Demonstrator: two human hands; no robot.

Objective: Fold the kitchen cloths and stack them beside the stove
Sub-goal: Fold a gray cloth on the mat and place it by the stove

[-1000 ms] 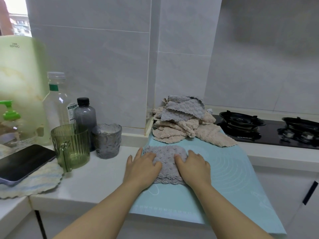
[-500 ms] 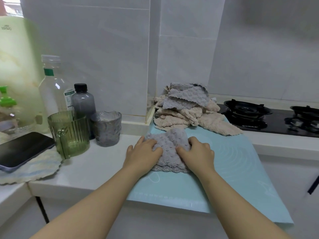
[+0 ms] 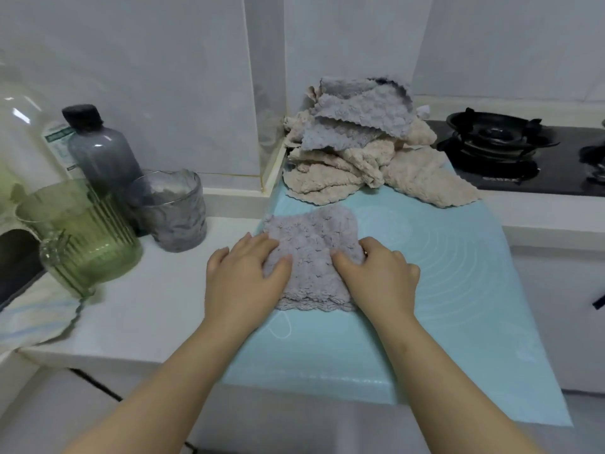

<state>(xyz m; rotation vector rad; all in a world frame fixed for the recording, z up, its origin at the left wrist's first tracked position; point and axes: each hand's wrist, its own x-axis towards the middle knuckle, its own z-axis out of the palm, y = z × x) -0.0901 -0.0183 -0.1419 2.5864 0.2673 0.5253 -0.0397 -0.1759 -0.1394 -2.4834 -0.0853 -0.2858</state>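
A folded grey kitchen cloth [image 3: 314, 244] lies on a light blue mat [image 3: 458, 273] on the counter. My left hand [image 3: 245, 276] holds its left side, thumb on top. My right hand [image 3: 376, 276] holds its right side, with the fingers curled over the edge. Behind it, against the wall corner, sits a loose pile of beige and grey cloths [image 3: 353, 149]. The black gas stove [image 3: 497, 142] is just right of the pile.
Left of the mat stand a grey glass [image 3: 173, 214], a green ribbed cup [image 3: 78, 234] and a dark bottle [image 3: 101, 149]. A phone [image 3: 16, 260] lies on a pale cloth [image 3: 36, 319] at the far left. The mat hangs over the counter's front edge.
The view has tilted down and moved closer. My hands first pushed the grey cloth's sides inward; now they have slid apart a little, and the cloth lies flatter between them.
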